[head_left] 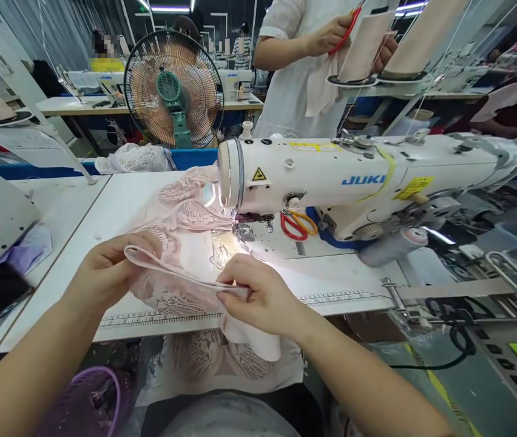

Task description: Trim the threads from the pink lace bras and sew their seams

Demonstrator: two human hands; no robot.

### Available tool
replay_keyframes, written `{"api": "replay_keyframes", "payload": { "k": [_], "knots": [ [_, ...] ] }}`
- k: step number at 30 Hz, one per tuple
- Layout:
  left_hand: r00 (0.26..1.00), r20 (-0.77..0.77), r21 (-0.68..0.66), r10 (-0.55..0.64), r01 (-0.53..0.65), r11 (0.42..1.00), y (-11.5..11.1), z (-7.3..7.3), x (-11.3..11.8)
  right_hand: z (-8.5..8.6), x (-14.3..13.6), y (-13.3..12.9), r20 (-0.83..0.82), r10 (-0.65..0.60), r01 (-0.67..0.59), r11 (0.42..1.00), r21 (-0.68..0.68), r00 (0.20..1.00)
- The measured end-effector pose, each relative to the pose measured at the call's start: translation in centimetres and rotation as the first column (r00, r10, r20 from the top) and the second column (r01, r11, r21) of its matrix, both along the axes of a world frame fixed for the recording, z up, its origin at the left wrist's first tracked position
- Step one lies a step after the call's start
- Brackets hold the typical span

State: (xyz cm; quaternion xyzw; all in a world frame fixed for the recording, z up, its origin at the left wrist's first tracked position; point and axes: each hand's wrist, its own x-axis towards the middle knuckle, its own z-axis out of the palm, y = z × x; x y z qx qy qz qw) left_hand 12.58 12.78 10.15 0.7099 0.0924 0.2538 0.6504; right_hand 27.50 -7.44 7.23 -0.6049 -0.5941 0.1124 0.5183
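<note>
A pale pink lace garment (181, 215) lies across the white sewing table, one part of it under the needle area of the JUKI sewing machine (313, 176). Between my hands runs a folded pink elastic band (176, 274), stretched out in front of the machine. My left hand (115, 267) is closed on the garment near the band's looped left end. With thumb and fingers, my right hand (256, 291) pinches the band's right end. Below the table edge, more lace cups (222, 358) rest on my lap.
Red and orange scissors (298, 224) lie on the machine bed beneath the arm. A ruler strip (331, 297) runs along the front edge. Behind the table stand a fan (174, 91) and a person in white (286, 85) holding red scissors. A purple basket (90, 400) is below left.
</note>
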Motion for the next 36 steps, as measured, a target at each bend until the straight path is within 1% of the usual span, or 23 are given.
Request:
{"api": "replay_keyframes", "payload": {
  "k": [2,6,9,12,15,17,18,19,21,23,25,27,28,29,30,32,33,34,35,36],
  "knots": [
    [0.999,-0.042,0.019,-0.014,0.015,1.000,0.2,0.0,0.0,-0.1,0.1,-0.2,0.047,-0.027,0.025,0.999,0.035,0.999],
    [0.993,-0.116,0.067,0.012,-0.005,0.998,0.1,0.1,0.2,-0.4,0.1,-0.3,0.130,-0.083,0.079,0.996,0.039,0.988],
    [0.991,-0.136,0.080,0.018,-0.007,0.997,0.1,0.2,0.2,-0.3,0.2,-0.2,0.124,-0.074,0.070,0.997,0.037,0.989],
    [0.982,-0.176,0.073,-0.070,0.084,0.994,0.3,0.7,0.0,0.2,0.6,-0.3,0.052,-0.022,0.021,1.000,0.022,0.998],
    [0.953,-0.225,0.126,-0.205,0.237,0.963,0.3,1.3,-0.3,0.8,1.1,-0.6,-0.043,0.014,-0.016,0.999,-0.043,0.999],
    [0.939,-0.200,0.147,-0.280,0.311,0.939,0.0,1.7,-0.2,1.1,1.6,-0.8,-0.090,0.030,-0.039,0.994,-0.101,0.995],
    [0.939,-0.181,0.145,-0.292,0.319,0.937,-0.1,1.9,-0.1,1.1,1.8,-0.9,-0.109,0.039,-0.052,0.991,-0.124,0.993],
    [0.945,-0.166,0.141,-0.281,0.305,0.942,-0.3,2.0,0.1,1.2,2.0,-1.0,-0.123,0.048,-0.065,0.988,-0.140,0.991],
    [0.964,-0.163,0.131,-0.211,0.234,0.963,-0.7,2.0,0.4,1.2,2.3,-1.1,-0.126,0.056,-0.077,0.983,-0.164,0.990],
    [0.971,-0.186,0.136,-0.152,0.179,0.974,-0.9,2.0,0.8,1.4,2.5,-1.2,-0.089,0.055,-0.070,0.982,-0.178,0.994],
    [0.968,-0.212,0.175,-0.134,0.172,0.969,-0.8,2.3,1.0,1.9,2.7,-1.3,-0.004,0.052,-0.052,0.983,-0.174,0.999],
    [0.965,-0.242,0.263,-0.103,0.168,0.950,-0.6,3.0,1.0,2.7,2.8,-1.3,0.136,0.026,-0.010,0.993,-0.120,0.990],
    [0.967,-0.245,0.327,-0.074,0.155,0.932,-0.5,3.6,0.8,3.1,2.8,-1.3,0.232,-0.007,0.023,0.998,-0.063,0.973],
    [0.972,-0.232,0.404,-0.035,0.129,0.905,-0.4,4.2,0.6,3.4,2.8,-1.3,0.342,-0.061,0.059,0.998,0.015,0.938],
    [0.980,-0.201,0.487,0.008,0.093,0.869,-0.3,4.7,0.3,3.6,2.8,-1.3,0.454,-0.132,0.093,0.990,0.107,0.881],
    [0.991,-0.112,0.634,0.066,0.020,0.773,-0.3,5.3,-0.7,3.4,2.4,-1.2,0.634,-0.281,0.134,0.953,0.270,0.720],
    [0.995,-0.078,0.687,0.068,0.004,0.726,-0.3,5.2,-1.4,2.8,2.1,-1.1,0.694,-0.327,0.138,0.939,0.315,0.641],
    [0.997,-0.062,0.723,0.053,0.008,0.691,-0.3,4.6,-2.2,2.0,1.6,-1.0,0.738,-0.344,0.137,0.935,0.328,0.580],
    [0.997,-0.067,0.740,0.029,0.030,0.672,-0.3,3.6,-3.1,0.9,1.1,-0.9,0.771,-0.331,0.130,0.941,0.312,0.545],
    [0.996,-0.087,0.741,0.009,0.059,0.669,-0.3,2.2,-4.1,-0.5,0.6,-0.9,0.795,-0.293,0.117,0.955,0.273,0.532]
  ]
}}
